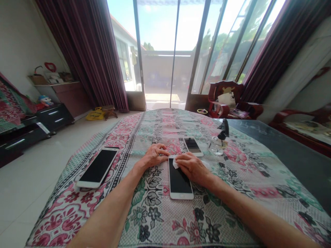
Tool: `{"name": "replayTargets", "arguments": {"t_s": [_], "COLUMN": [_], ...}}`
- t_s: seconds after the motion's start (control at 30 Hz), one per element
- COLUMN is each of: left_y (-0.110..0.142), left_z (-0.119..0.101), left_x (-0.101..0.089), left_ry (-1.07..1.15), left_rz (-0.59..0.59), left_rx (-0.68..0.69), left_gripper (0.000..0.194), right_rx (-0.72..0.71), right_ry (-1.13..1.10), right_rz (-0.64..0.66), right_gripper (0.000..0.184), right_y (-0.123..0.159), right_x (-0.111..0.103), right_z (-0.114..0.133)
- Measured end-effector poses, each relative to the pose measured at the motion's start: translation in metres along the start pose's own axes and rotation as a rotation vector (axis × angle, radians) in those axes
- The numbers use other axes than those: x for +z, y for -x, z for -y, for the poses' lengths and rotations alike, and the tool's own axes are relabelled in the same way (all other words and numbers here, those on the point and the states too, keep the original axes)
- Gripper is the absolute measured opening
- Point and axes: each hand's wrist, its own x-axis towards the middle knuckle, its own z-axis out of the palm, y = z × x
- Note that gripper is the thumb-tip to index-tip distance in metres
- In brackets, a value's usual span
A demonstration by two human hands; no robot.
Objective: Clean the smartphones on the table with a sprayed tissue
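A white smartphone [181, 184] with a dark screen lies flat on the flowered tablecloth in front of me. My right hand [192, 167] presses a small white tissue [176, 163] onto the upper part of its screen, fingers closed over it. My left hand [155, 155] rests at the phone's upper left corner, its fingers stretched out and apart, fingertips at the edge. Just beyond the right hand lies a smaller white phone [192, 146]. A clear spray bottle [217, 146] with a black trigger head stands upright to the right of it.
At the left, another white phone [98, 168] lies on top of a dark flat object, mostly hidden. The patterned tablecloth [196, 227] covers the table. A dark tabletop [258, 134] adjoins at right, with a red wooden chair [224, 100] behind. Glass doors [165, 69] stand ahead.
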Motion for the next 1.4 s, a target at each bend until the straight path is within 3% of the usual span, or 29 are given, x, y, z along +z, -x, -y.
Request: {"name": "replayTargets", "arguments": {"t_s": [0.33, 0.43, 0.7, 1.0, 1.1, 1.3, 1.4], "left_y": [-0.001, -0.001, 0.0, 0.0, 0.0, -0.001, -0.001], "left_z": [0.002, 0.002, 0.0, 0.001, 0.001, 0.002, 0.001], "left_x": [0.002, 0.002, 0.001, 0.001, 0.001, 0.001, 0.0], "left_ry": [0.005, 0.014, 0.014, 0.031, 0.041, 0.062, 0.07], "left_rz": [-0.006, -0.015, -0.001, 0.001, -0.007, -0.006, -0.008], "left_rx": [0.014, 0.013, -0.003, -0.036, -0.031, -0.026, -0.024], "left_gripper": [0.012, 0.012, 0.012, 0.014, 0.012, 0.009, 0.009], "right_rx": [0.006, -0.02, -0.023, -0.015, -0.046, -0.086, -0.099], "right_ry": [-0.069, -0.097, -0.121, -0.046, -0.08, -0.173, -0.197], "right_rz": [0.279, 0.314, 0.081, -0.01, 0.022, 0.143, 0.186], "right_gripper": [0.013, 0.012, 0.018, 0.018, 0.02, 0.02, 0.021], "right_y": [0.014, 0.013, 0.002, -0.026, -0.017, 0.019, 0.027], "right_x": [-0.013, -0.015, 0.0, 0.013, 0.011, -0.002, -0.005], "right_z": [0.054, 0.059, 0.018, -0.007, 0.004, 0.052, 0.062]}}
